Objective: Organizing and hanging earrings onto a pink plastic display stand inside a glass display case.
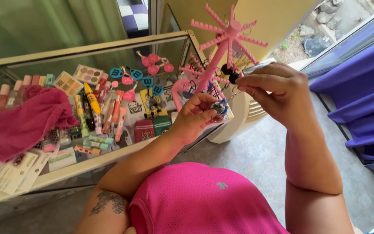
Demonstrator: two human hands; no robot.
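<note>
While a small keychain (218, 108) sat pinched at the fingertips of the left hand (194, 116), both hands were raised in front of the chest, close together and just beside a pink rack (227, 41) with spoke-like pegs. That keychain, a dark and blue trinket with a metal ring, lay between the left thumb and the curled forefinger, so the left fingers were closed on it, with the wrist bent back and the forearm coming up from the lower left. Just above and to the right, the right hand (278, 89) arched over, knuckles up, its thumb and forefinger pressed together on what looked like a thin chain or ring leading down to the keychain; what exactly they gripped was too small to tell. Two black beads (230, 73) hung on the rack near the right fingertips. Behind the hands stood a glass display case (109, 47) filled with cosmetics, with a crumpled pink cloth (24, 121) lying on its top at the left.
</note>
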